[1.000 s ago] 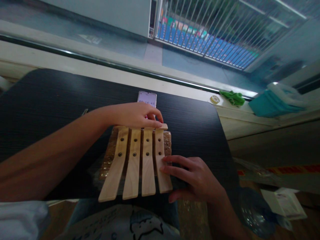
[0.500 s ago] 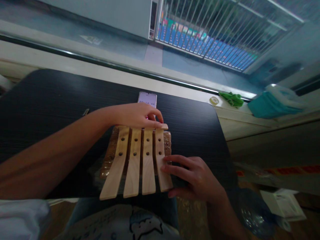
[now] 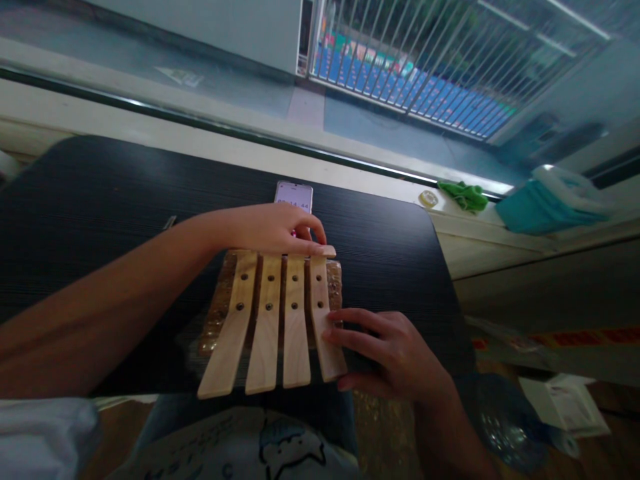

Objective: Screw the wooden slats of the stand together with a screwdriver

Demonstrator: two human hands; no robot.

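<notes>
Several pale wooden slats (image 3: 275, 320) with drilled holes lie side by side, fanned toward me, on a brown bubble-wrap sheet (image 3: 220, 307) on the black table (image 3: 100, 193). My left hand (image 3: 270, 230) reaches across and presses its fingers flat on a wooden crosspiece (image 3: 327, 251) at the slats' far ends. My right hand (image 3: 390, 353) rests at the table's near edge with spread fingers touching the rightmost slat (image 3: 323, 327). Neither hand grips anything.
A phone (image 3: 294, 195) with a lit screen lies just beyond my left hand. On the sill at the right sit a small round tape roll (image 3: 429, 198), a green cloth (image 3: 465, 196) and a teal bag (image 3: 545, 207). Papers (image 3: 565, 407) lie on the floor at the right.
Almost nothing differs. My right hand has shifted slightly up along the rightmost slat. My left hand stays on the crosspiece.
</notes>
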